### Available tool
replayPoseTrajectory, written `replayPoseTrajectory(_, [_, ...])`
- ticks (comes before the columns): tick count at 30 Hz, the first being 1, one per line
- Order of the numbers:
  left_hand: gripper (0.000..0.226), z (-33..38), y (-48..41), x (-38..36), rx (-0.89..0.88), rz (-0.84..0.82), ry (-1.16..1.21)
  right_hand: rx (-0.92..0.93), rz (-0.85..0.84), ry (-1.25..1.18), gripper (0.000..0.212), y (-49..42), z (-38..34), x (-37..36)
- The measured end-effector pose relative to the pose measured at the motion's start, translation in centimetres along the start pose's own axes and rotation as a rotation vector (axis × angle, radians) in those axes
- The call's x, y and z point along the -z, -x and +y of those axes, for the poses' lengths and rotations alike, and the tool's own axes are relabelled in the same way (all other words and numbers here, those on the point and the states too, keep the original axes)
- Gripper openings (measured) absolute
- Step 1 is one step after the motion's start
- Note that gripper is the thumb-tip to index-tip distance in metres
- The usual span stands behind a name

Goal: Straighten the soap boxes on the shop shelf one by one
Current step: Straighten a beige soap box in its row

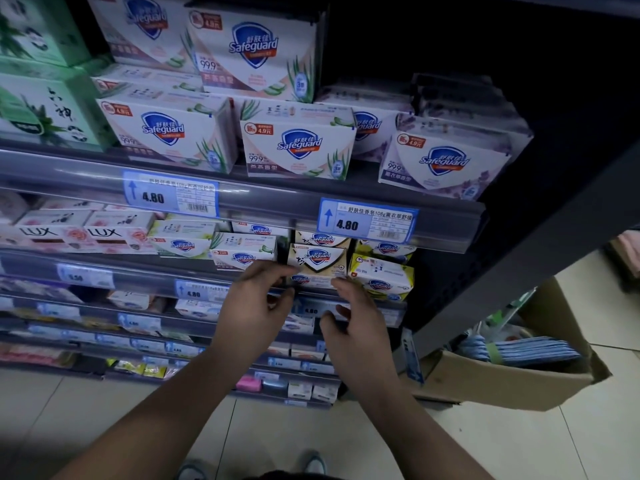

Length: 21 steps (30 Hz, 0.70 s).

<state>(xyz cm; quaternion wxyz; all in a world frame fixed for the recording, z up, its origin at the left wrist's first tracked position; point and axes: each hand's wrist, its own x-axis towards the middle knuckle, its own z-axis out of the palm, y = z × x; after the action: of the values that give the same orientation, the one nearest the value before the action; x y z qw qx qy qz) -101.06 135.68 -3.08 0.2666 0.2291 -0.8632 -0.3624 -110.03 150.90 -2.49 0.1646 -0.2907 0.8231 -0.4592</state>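
Note:
A cream and black Safeguard soap box (317,259) stands on the second shelf, with another box (313,280) partly hidden under it. My left hand (254,303) has its fingertips on the lower left corner of that stack. My right hand (353,320) touches the lower right corner with its fingers spread. A yellow Safeguard box (381,277) sits to the right, slightly turned. A white and green Safeguard box (242,251) sits to the left. Whether either hand grips a box is unclear.
Larger Safeguard packs (298,140) fill the top shelf above a price rail (367,221). LUX boxes (45,233) stand at the left. Lower shelves hold several small soaps. An open cardboard carton (502,379) sits on the tiled floor at the right.

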Motion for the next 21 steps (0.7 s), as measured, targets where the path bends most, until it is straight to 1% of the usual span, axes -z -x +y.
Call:
replayPoseTrajectory(3, [0.035, 0.1, -0.3, -0.3, 0.037, -0.007, -0.059, -0.012, 0.024, 0.022, 0.047, 0.1, 0.1, -0.2])
replayPoseTrajectory(6, [0.038, 0.1, -0.1, -0.3, 0.084, -0.004, -0.061, -0.077, 0.051, -0.012, 0.048, 0.2, 0.3, -0.3])
replayPoseTrajectory(9, [0.035, 0.5, -0.2, -0.5, 0.089, 0.016, -0.120, -0.116, 0.051, -0.048, 0.054, 0.1, 0.3, -0.2])
replayPoseTrajectory(12, [0.032, 0.6, -0.4, -0.4, 0.109, 0.022, -0.143, -0.144, 0.015, -0.108, 0.058, -0.1, 0.2, -0.2])
replayPoseTrajectory(15, [0.026, 0.2, -0.3, -0.3, 0.189, 0.061, -0.050, -0.149, 0.021, -0.180, 0.056, -0.3, 0.0, -0.1])
replayPoseTrajectory(18, [0.010, 0.2, -0.3, -0.6, 0.268, 0.166, 0.092, -0.154, 0.062, -0.206, 0.054, -0.9, 0.0, 0.0])
replayPoseTrajectory(21, [0.020, 0.1, -0.4, -0.8, 0.309, 0.227, 0.166, -0.129, 0.036, -0.130, 0.043, -1.4, -0.1, 0.0])
